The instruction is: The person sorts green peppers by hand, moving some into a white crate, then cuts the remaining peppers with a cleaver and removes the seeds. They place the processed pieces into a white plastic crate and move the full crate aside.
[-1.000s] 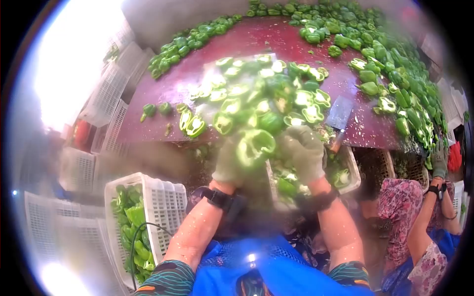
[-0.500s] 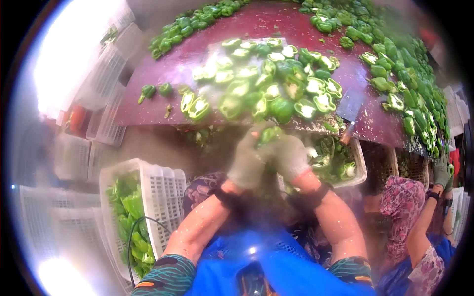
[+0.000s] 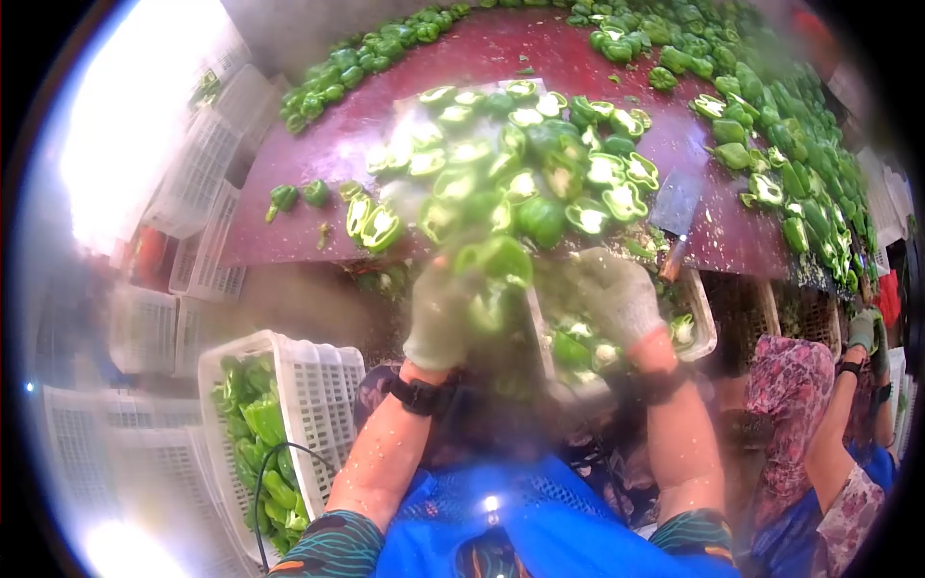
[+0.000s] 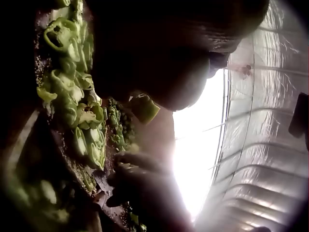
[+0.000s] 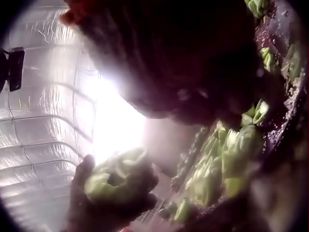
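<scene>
My gloved left hand holds a cut green bell pepper at the table's front edge, its hollow side showing. In the right wrist view this pepper sits in the dark fingers of the left hand. My gloved right hand is apart from it, above a white crate of pepper pieces. Its fingers look bent in the head view; I cannot tell whether anything is inside them. Halved and whole peppers lie piled on the red table just beyond both hands.
A cleaver lies on the table, its handle toward the front edge. Green peppers heap along the right side. A white crate of peppers stands at my left. Another person's gloved hand works at far right.
Half a second ago both hands were together around a pepper. Now they are apart: the left has moved left with the cut pepper, the right has moved right over the crate.
</scene>
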A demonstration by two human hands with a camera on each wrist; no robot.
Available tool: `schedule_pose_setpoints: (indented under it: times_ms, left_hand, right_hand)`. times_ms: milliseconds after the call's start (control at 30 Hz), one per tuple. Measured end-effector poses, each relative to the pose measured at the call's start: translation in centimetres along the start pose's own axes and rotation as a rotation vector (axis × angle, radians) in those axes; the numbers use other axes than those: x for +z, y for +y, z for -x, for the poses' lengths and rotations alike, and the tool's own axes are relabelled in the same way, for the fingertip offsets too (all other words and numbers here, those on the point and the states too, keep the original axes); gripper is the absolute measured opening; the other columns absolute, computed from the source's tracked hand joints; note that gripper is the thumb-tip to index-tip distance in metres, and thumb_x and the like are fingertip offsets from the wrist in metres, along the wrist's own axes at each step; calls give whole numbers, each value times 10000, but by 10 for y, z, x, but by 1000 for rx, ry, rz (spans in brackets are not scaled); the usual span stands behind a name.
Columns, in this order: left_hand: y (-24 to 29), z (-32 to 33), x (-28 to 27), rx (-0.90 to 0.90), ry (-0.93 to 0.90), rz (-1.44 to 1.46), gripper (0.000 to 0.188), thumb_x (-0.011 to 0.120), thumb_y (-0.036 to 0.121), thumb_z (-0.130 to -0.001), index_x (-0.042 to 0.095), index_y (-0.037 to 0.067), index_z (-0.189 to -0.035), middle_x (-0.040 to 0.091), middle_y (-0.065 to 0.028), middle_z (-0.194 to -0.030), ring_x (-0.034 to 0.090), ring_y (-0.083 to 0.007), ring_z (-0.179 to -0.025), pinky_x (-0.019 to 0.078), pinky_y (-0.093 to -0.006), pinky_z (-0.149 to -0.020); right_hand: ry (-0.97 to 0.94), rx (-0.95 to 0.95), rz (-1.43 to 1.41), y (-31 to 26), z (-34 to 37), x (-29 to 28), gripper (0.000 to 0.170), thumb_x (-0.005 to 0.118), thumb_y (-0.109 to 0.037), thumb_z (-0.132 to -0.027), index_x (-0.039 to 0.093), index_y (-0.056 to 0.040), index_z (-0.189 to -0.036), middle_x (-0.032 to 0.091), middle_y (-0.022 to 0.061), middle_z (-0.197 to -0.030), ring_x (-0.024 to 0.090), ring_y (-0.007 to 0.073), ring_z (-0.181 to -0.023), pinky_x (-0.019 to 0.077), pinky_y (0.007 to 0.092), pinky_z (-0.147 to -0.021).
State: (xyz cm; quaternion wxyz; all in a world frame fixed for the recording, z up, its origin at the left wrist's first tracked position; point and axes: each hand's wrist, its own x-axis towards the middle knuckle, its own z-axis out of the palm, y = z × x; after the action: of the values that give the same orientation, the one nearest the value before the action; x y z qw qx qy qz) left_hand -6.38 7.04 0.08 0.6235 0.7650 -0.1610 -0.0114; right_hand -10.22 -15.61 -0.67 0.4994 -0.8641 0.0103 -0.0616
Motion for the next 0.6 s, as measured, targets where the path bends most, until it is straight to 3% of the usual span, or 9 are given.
schedule_pose_setpoints:
  times_ms: [67, 167, 267, 367, 467, 533, 600]
  left_hand:
    - [9, 0, 5, -135, -63, 333, 499, 693, 223, -864, 545, 31, -1301, 623, -80, -1165, 627, -168, -983, 531, -288, -840]
    - [18, 8, 24, -187, -138, 310, 469, 684, 146, -833, 572, 29, -1273, 632, -68, -1160, 615, -147, -978, 519, -273, -830]
    - [10, 13, 40, -151, -144, 194, 482, 654, 60, -796, 576, 17, -1269, 649, -61, -1113, 610, -125, -957, 505, -261, -832]
    - [9, 11, 46, -189, -119, 233, 442, 610, 20, -803, 587, -6, -1244, 653, -74, -1099, 620, -123, -933, 507, -251, -808]
    - [14, 8, 42, -289, -112, 372, 415, 577, 22, -820, 585, -31, -1232, 655, -89, -1094, 628, -132, -929, 515, -260, -811]
    - [4, 3, 31, -270, -116, 490, 405, 560, 27, -832, 579, -47, -1229, 656, -96, -1086, 630, -136, -922, 523, -266, -809]
    - [1, -3, 26, 22, -92, 23, 398, 548, 38, -845, 573, -60, -1230, 654, -98, -1084, 629, -136, -904, 529, -267, -801]
  right_hand:
    - [-71, 76, -543, -5, 6, 11, 187, 651, -163, -894, 699, -80, -1055, 696, 49, -809, 624, 114, -690, 520, 264, -652]
    - [-110, -63, -272, -25, 13, 23, 187, 640, -216, -887, 706, -84, -1002, 698, 105, -820, 666, 194, -707, 539, 327, -668]
    - [-345, -73, 384, -21, 5, 35, 235, 619, -278, -884, 705, -63, -925, 692, 159, -848, 684, 291, -766, 541, 390, -692]
    - [-321, -70, 425, -9, 2, 43, 272, 609, -317, -865, 699, -60, -864, 677, 192, -867, 670, 346, -821, 530, 438, -707]
    - [-229, 5, 74, -11, 4, 38, 246, 611, -277, -856, 691, -45, -849, 672, 191, -834, 666, 355, -797, 522, 439, -701]
    - [-293, 248, -345, -14, 4, 28, 234, 595, -250, -849, 679, -33, -863, 665, 199, -820, 656, 380, -797, 516, 450, -722]
    - [-284, 478, -607, -35, 5, 18, 186, 581, -174, -838, 663, -13, -881, 654, 198, -753, 656, 373, -723, 517, 445, -678]
